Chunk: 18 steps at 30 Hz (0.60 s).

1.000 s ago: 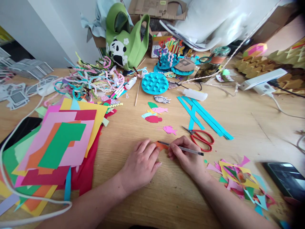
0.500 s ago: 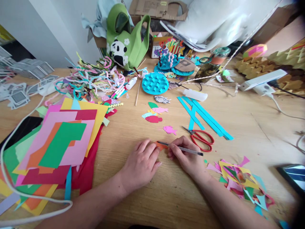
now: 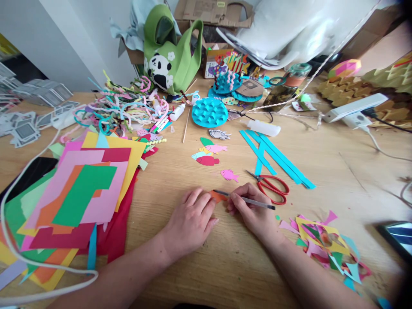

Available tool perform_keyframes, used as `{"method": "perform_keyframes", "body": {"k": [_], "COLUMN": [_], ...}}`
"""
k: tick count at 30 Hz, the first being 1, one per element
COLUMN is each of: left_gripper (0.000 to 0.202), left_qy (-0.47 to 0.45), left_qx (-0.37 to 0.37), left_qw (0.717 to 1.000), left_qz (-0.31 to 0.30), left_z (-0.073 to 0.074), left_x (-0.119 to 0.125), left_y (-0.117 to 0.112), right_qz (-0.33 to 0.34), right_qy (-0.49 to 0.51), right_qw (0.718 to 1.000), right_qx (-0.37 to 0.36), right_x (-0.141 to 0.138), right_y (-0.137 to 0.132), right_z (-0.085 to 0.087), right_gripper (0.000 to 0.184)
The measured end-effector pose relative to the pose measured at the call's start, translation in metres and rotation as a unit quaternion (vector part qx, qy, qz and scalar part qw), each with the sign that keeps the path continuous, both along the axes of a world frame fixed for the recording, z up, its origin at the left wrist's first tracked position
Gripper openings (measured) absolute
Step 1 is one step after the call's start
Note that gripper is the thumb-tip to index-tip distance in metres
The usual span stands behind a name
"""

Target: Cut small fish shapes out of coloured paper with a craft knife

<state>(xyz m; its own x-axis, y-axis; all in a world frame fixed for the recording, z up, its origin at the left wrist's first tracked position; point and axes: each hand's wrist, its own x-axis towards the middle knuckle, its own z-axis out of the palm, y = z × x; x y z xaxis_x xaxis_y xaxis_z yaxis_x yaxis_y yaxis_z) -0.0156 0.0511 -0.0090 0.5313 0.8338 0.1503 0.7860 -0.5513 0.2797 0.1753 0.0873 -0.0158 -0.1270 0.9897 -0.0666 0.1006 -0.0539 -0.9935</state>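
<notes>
A small orange paper piece (image 3: 218, 196) lies flat on the wooden table (image 3: 322, 171), just left of the red scissors (image 3: 272, 186). A slim grey pen (image 3: 247, 200) slants low, its tip touching the piece.

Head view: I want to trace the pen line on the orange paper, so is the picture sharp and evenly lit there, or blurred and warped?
Head view: soft, even daylight; right hand, pen and orange paper look sharp; edges bow wide-angle; the corners darken, the lower right blurs.
</notes>
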Motion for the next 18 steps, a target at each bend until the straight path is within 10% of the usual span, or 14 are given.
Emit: {"method": "perform_keyframes", "body": {"k": [18], "left_gripper": [0.038], "left_qy": [-0.006], "left_qx": [0.001], "left_qw": [1.0], "left_qz": [-0.001], "left_z": [-0.0005], "left_x": [0.0], "left_y": [0.0005], "right_qz": [0.013], "right_qy": [-0.008], "right_qw": [1.0], "right_qx": [0.007], "right_x": [0.0014], "right_y": [-0.0008], "right_z": [0.0001], "right_gripper": [0.028]}}
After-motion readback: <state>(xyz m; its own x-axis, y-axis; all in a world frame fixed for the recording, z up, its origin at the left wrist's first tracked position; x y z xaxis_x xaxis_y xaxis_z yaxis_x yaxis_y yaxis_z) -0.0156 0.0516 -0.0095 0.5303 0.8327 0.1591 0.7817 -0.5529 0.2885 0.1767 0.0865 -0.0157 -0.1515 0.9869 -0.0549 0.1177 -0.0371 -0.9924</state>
